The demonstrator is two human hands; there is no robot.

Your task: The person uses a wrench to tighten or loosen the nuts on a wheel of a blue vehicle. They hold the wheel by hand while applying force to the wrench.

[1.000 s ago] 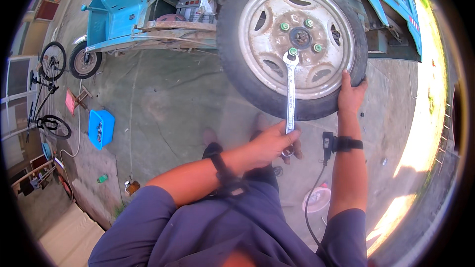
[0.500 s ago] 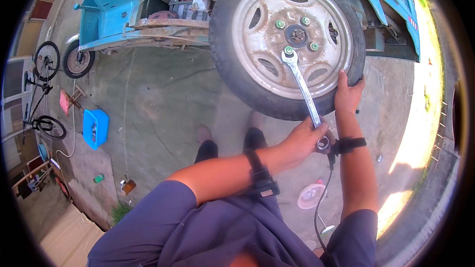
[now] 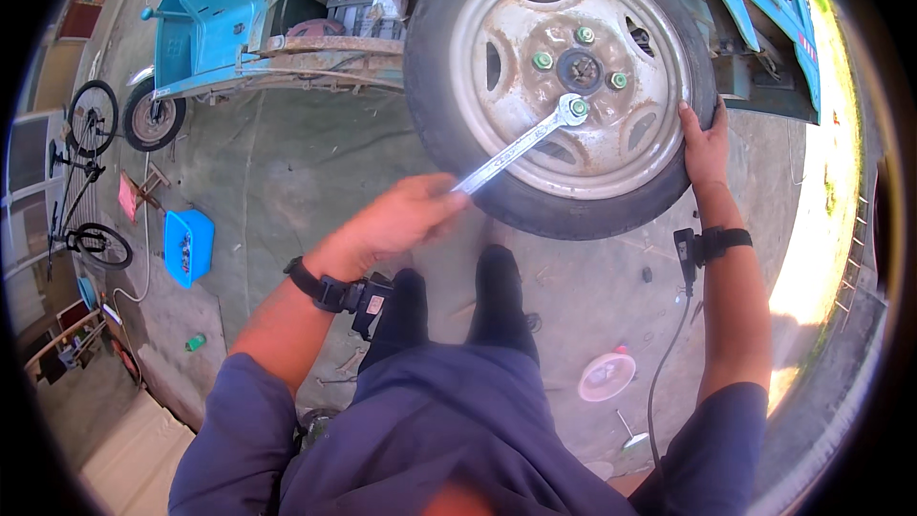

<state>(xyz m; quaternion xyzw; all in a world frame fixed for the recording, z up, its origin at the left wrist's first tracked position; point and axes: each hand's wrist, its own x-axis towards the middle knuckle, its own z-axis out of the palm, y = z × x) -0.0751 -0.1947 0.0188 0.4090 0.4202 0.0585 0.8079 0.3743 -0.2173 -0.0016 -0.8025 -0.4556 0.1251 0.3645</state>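
My left hand (image 3: pixel 406 218) is closed around the lower end of a silver combination wrench (image 3: pixel 519 150). The wrench slants up to the right, its open jaw at the lowest of several green-marked wheel nuts (image 3: pixel 579 108). Those nuts surround the hub of a rusty, pale metal wheel (image 3: pixel 611 167) with a black tire (image 3: pixel 564 217). On the tire's right edge, my right hand (image 3: pixel 705 148) grips with the thumb on the near face and fingers wrapped over the tread. A black band with a small device circles each wrist.
A turquoise three-wheeled vehicle (image 3: pixel 205 48) spans the far side behind the wheel. To the left are a bicycle (image 3: pixel 76 182), a blue basin (image 3: pixel 188 248) and a green bottle (image 3: pixel 196 342). A pink basin (image 3: pixel 607 376) lies low right. A cable (image 3: pixel 653 382) trails from my right wrist.
My left hand and the wrench's lower end have swung left, away from my right arm. The wheel has turned slightly counterclockwise, and my right hand has shifted a little right on the tire.
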